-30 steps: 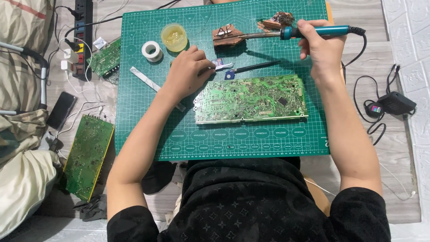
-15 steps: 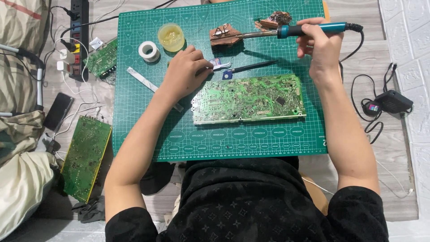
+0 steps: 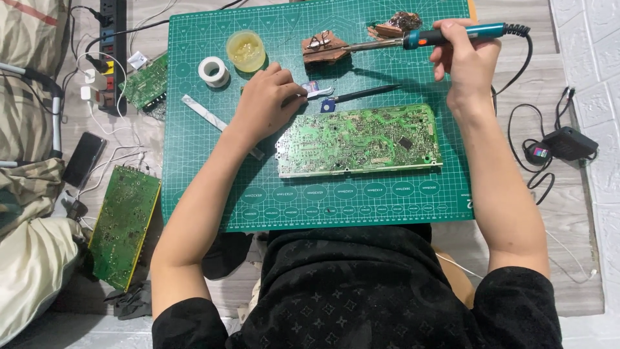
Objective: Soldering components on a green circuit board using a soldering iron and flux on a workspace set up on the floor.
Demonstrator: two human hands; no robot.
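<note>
A long green circuit board (image 3: 361, 140) lies on the green cutting mat (image 3: 400, 200). My right hand (image 3: 466, 59) grips a teal-handled soldering iron (image 3: 445, 35), its tip resting on a brown sponge pad (image 3: 323, 46) at the mat's far side. My left hand (image 3: 266, 103) rests on the mat left of the board, its fingers closed on the handle end of silver tweezers (image 3: 318, 92). A black-tipped tool (image 3: 361, 95) lies just beyond the board.
On the mat's far left sit a solder roll (image 3: 213, 70), a yellow flux jar (image 3: 246, 50) and a metal strip (image 3: 203, 110). Off the mat to the left are two more circuit boards (image 3: 123, 226), a phone (image 3: 83, 159) and a power strip (image 3: 110, 39). A black adapter (image 3: 568, 142) lies right.
The view has shifted slightly. My right hand has kept the soldering iron at the sponge pad, and my left hand has stayed on the tweezers.
</note>
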